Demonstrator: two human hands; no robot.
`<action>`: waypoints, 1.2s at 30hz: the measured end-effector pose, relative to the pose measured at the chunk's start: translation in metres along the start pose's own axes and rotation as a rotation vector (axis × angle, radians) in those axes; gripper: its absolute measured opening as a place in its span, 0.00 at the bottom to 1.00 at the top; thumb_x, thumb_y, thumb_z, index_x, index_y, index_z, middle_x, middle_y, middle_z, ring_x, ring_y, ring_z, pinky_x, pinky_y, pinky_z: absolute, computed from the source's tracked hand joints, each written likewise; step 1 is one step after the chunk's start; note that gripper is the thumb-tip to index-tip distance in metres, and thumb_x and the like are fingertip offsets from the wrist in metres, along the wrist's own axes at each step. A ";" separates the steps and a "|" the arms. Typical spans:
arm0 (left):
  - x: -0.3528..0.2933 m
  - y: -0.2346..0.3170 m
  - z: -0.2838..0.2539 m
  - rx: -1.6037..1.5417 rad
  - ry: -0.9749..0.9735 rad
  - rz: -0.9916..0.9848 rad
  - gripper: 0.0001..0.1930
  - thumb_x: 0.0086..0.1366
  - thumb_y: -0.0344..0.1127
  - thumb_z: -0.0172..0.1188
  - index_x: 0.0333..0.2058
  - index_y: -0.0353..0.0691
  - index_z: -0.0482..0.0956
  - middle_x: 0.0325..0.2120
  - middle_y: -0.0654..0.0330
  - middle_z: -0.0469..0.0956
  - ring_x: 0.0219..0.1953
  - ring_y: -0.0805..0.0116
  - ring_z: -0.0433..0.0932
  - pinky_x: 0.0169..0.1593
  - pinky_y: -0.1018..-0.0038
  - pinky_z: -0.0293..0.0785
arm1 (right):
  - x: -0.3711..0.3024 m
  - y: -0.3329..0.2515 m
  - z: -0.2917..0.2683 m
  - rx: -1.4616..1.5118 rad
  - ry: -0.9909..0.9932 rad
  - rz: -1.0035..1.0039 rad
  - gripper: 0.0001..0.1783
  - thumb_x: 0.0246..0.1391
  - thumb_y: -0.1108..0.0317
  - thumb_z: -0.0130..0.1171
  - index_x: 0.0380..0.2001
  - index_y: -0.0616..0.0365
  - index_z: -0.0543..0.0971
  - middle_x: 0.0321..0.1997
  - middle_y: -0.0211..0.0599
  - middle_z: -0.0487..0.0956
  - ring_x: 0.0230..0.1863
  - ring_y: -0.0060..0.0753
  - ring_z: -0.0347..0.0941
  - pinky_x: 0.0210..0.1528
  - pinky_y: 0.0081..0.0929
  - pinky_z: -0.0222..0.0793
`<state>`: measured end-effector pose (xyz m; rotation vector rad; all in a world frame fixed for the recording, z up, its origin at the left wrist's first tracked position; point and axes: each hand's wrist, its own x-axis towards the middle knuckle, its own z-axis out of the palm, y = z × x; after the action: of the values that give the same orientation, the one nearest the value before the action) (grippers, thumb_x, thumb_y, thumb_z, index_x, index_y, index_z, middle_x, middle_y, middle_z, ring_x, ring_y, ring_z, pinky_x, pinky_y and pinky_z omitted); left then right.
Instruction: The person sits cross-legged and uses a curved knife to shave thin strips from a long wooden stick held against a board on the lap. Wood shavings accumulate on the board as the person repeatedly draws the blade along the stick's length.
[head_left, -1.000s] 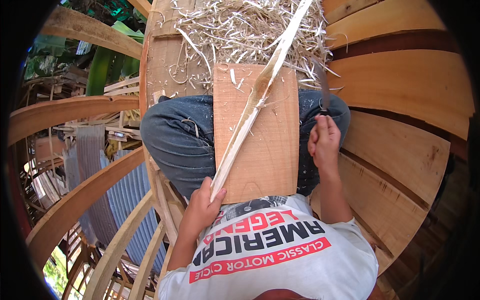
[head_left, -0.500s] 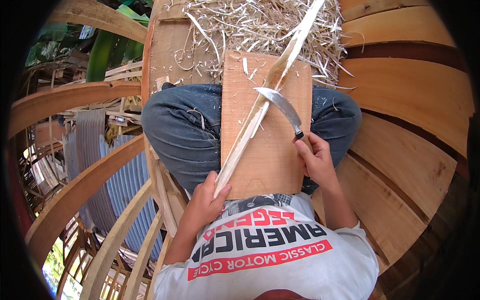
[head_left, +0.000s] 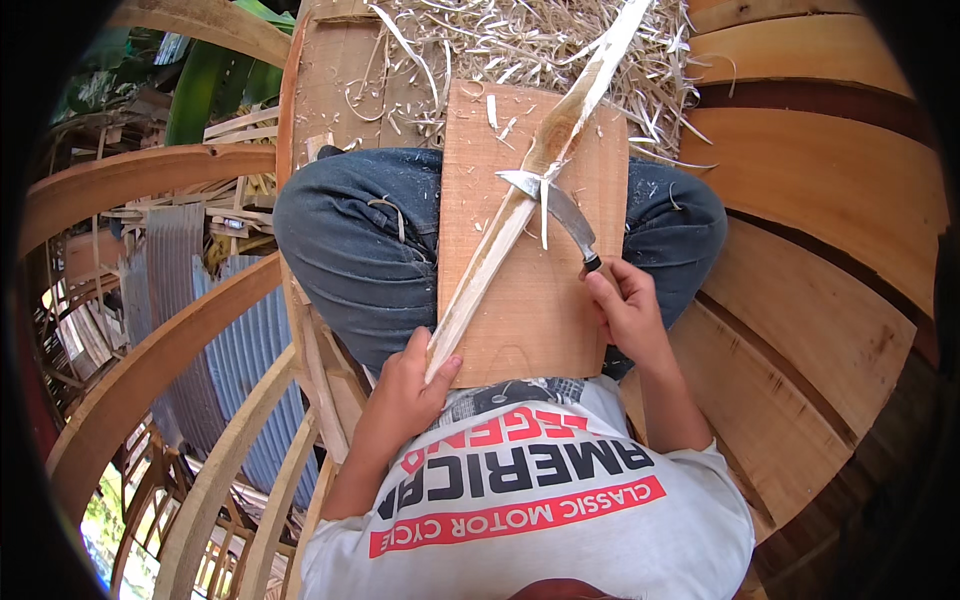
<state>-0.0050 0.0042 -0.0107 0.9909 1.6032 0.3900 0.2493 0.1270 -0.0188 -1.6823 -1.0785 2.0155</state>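
My left hand (head_left: 413, 384) is closed around the near end of a long pale wooden stick (head_left: 490, 262). The stick slants away to the upper right and has a darker knotted patch partway along. In my right hand (head_left: 628, 305) is the handle of a sickle-like curved knife (head_left: 562, 212). Its blade crosses the stick just below the knot, with the tip out past the stick's left side. A thin curled shaving (head_left: 544, 205) lies across the blade. Beneath it all, a flat wooden board (head_left: 500, 335) rests over my lap.
Beyond the board lies a heap of wood shavings (head_left: 540, 45). Wide wooden planks (head_left: 800, 290) run along my right. Curved wooden slats (head_left: 165, 350) form a railing at my left, with corrugated metal sheets (head_left: 255, 370) and scrap wood outside it.
The blade has moved slightly back toward me along the stick, and a fresh shaving now stands on it. Board and stick appear a little higher in the picture. Both hands keep their grip.
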 end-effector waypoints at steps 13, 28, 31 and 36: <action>0.000 -0.001 -0.001 0.036 0.006 0.001 0.17 0.65 0.41 0.54 0.33 0.32 0.61 0.17 0.38 0.72 0.26 0.35 0.75 0.28 0.58 0.68 | 0.011 0.008 -0.004 -0.054 0.089 -0.075 0.12 0.57 0.67 0.60 0.36 0.67 0.79 0.24 0.18 0.71 0.26 0.08 0.62 0.26 0.14 0.58; -0.003 -0.008 0.000 -0.021 -0.042 -0.051 0.16 0.66 0.41 0.52 0.40 0.35 0.60 0.18 0.41 0.73 0.26 0.43 0.78 0.31 0.59 0.69 | -0.004 -0.029 -0.044 -0.114 0.456 -0.398 0.07 0.61 0.68 0.55 0.35 0.61 0.74 0.20 0.17 0.68 0.19 0.05 0.56 0.19 0.11 0.50; -0.001 0.008 -0.004 -0.075 -0.087 -0.165 0.16 0.66 0.41 0.52 0.40 0.35 0.60 0.20 0.39 0.73 0.27 0.39 0.77 0.32 0.57 0.69 | -0.012 -0.007 -0.014 -0.273 0.028 -0.281 0.09 0.54 0.70 0.61 0.36 0.65 0.77 0.23 0.19 0.70 0.26 0.11 0.61 0.26 0.15 0.55; 0.001 0.008 -0.001 -0.041 -0.045 -0.096 0.15 0.66 0.40 0.52 0.39 0.34 0.61 0.20 0.40 0.73 0.28 0.39 0.77 0.33 0.59 0.69 | 0.009 0.005 -0.013 -0.057 0.139 -0.067 0.12 0.58 0.66 0.57 0.36 0.67 0.77 0.20 0.19 0.70 0.24 0.09 0.61 0.25 0.14 0.57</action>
<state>-0.0029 0.0096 -0.0052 0.8822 1.5892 0.3308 0.2600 0.1341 -0.0293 -1.7606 -1.1389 1.8140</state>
